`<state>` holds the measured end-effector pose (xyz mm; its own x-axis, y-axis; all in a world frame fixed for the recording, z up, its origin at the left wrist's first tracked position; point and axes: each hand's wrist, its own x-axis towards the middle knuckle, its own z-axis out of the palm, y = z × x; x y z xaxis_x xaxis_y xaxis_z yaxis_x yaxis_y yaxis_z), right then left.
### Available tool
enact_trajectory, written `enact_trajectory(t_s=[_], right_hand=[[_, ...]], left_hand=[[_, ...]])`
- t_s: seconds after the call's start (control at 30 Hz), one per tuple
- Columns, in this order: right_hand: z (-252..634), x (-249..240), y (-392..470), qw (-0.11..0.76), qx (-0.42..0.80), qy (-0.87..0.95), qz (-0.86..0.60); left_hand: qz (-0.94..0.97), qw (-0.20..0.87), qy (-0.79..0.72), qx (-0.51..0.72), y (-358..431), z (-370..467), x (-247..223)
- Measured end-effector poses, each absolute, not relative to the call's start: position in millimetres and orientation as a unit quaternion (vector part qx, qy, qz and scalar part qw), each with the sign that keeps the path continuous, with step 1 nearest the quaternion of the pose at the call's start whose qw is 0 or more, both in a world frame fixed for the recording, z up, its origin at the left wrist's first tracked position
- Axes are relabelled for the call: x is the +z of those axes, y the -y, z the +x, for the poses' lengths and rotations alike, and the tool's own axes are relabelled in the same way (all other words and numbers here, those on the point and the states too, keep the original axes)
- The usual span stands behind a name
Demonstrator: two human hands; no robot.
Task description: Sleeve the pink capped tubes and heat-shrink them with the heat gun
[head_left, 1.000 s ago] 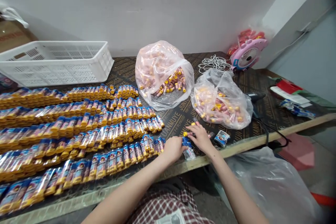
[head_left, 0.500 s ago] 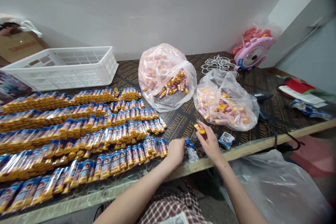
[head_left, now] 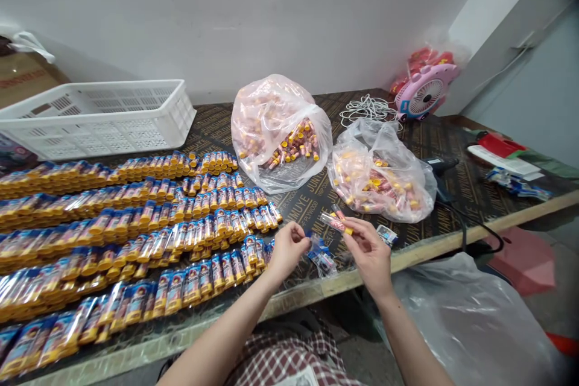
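My right hand (head_left: 368,253) pinches small clear tubes with pink-and-white labels (head_left: 335,223) and yellow caps at the finger end; at least two show, their clear ends pointing left. My left hand (head_left: 289,248) is closed, thumb and fingertips together, at the edge of a small pile of flat blue-and-clear plastic sleeves (head_left: 322,256). Whether a sleeve is between its fingers I cannot make out. Behind my right hand, a clear bag (head_left: 382,178) holds more yellow-capped tubes. To the left lie long stacked rows of blue-and-yellow wrapped packs (head_left: 181,235).
A larger bag of tubes (head_left: 280,132) stands behind the rows, with a white plastic crate (head_left: 99,126) left of it. A pink fan (head_left: 425,96), coiled white cord (head_left: 368,110) and a dark hand tool with a cable (head_left: 441,164) are at right. The wooden table edge (head_left: 420,250) runs before me.
My right hand has turned so the tubes point left toward my left hand. My left hand has shifted slightly left and its fingers now show. The view has swung slightly right.
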<state>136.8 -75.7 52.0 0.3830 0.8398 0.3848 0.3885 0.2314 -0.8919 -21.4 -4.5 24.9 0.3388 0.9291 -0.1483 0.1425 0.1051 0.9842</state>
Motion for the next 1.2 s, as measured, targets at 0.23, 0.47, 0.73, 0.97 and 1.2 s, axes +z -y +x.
enact_trajectory(t_s=[0.23,0.47,0.73,0.97,1.2], right_hand=[[113,59,80,0.590,0.207,0.536,-0.567],[99,53,81,0.589,0.149,0.557,-0.566],[95,52,81,0.562,0.119,0.580,-0.578],[88,50,81,0.534,0.227,0.601,-0.549],[90,44,75,0.508,0.181,0.635,-0.553]], left_hand=[[0.316,0.718,-0.443,0.434,-13,-51,53],[0.251,0.708,-0.462,0.471,-16,-59,54],[0.262,0.682,-0.480,0.486,-16,-63,49],[0.335,0.675,-0.441,0.487,-11,-60,47],[0.318,0.770,-0.371,0.410,2,-59,64]])
